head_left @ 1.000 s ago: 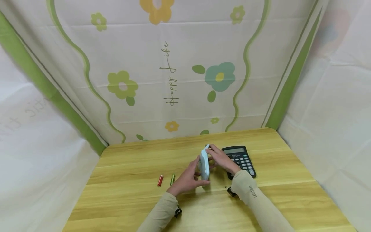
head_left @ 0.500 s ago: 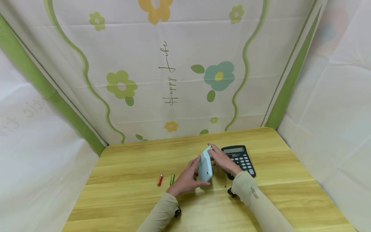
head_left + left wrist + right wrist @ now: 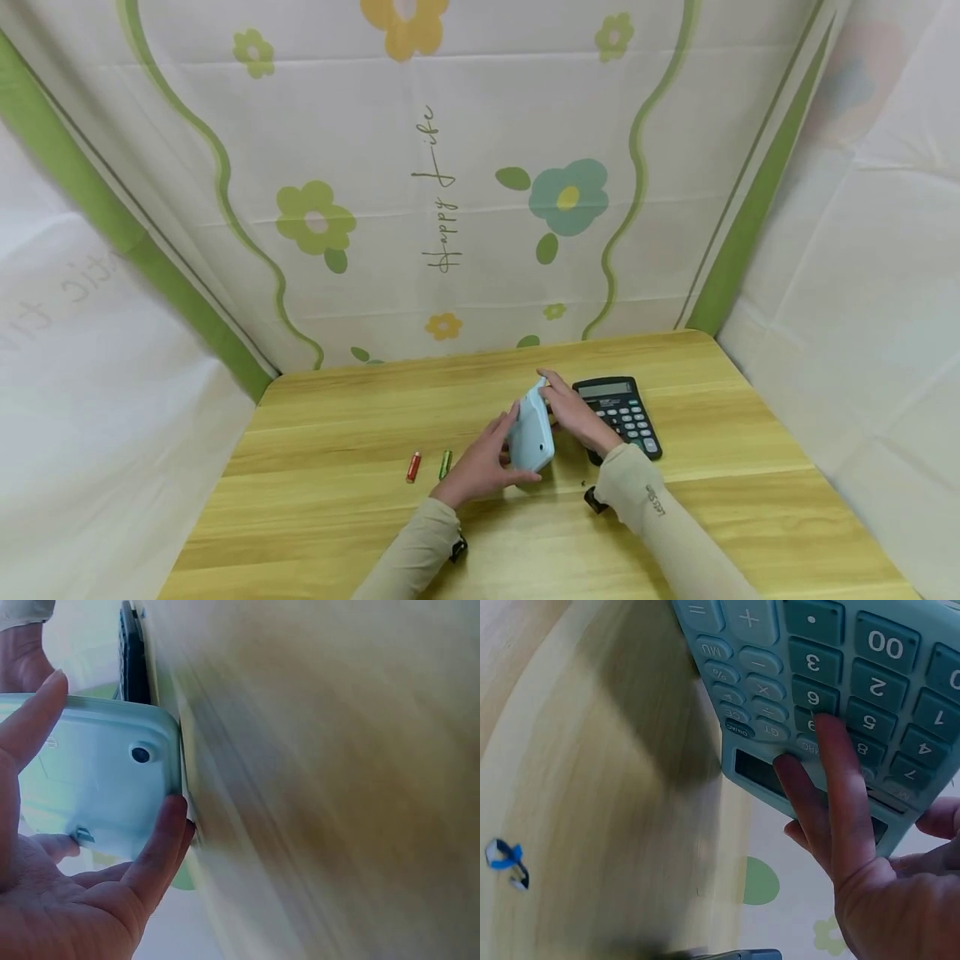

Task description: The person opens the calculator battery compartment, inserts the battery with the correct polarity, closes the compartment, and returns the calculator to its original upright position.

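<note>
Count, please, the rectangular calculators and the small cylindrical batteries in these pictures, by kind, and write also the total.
Calculators: 2 (light-blue plastic calculator, black rectangular calculator)
Batteries: 2 (red cylindrical battery, green cylindrical battery)
Total: 4

At the bottom centre of the head view, my beige, creased left sleeve (image 3: 415, 552) has a small black fitting (image 3: 459, 548) at its wrist end; my matching right sleeve (image 3: 675, 533), lower right, carries small dark lettering (image 3: 656, 498) and a second black fitting (image 3: 595, 500)

Floral cloth (image 3: 480, 192) behind wooden table (image 3: 337, 433)
</note>
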`<state>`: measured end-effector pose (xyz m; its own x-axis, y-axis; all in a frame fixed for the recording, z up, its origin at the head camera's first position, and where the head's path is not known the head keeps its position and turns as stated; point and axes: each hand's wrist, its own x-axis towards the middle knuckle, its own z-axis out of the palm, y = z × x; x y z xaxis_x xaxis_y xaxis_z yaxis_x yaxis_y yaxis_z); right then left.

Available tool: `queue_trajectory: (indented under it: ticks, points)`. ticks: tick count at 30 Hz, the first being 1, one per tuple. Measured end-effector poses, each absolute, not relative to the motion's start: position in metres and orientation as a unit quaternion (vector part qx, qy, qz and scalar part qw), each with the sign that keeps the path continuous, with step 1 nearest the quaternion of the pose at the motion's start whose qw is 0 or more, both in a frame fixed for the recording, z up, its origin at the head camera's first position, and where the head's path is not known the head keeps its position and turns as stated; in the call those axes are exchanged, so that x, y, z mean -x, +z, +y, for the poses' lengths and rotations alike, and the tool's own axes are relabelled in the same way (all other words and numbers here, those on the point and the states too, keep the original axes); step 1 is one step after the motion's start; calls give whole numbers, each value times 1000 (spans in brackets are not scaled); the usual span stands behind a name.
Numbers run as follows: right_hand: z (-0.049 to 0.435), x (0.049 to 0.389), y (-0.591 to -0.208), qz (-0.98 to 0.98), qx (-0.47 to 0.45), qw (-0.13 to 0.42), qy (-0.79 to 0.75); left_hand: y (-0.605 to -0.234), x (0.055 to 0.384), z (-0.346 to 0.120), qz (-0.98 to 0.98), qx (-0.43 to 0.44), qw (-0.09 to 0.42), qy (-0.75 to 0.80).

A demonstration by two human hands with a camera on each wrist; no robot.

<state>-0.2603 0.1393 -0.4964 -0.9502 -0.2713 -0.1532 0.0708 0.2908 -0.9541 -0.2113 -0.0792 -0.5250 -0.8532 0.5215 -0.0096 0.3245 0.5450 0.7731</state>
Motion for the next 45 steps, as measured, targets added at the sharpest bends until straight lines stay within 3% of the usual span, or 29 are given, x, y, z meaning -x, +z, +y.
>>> queue_trajectory:
  ticks: [27, 45]
  points:
    - [142, 260, -508, 828, 80, 121, -542, -521, 212, -85, 915, -199, 78, 343]
    - [154, 255, -504, 861, 76, 115, -489, -522, 213, -73, 929, -184, 83, 311]
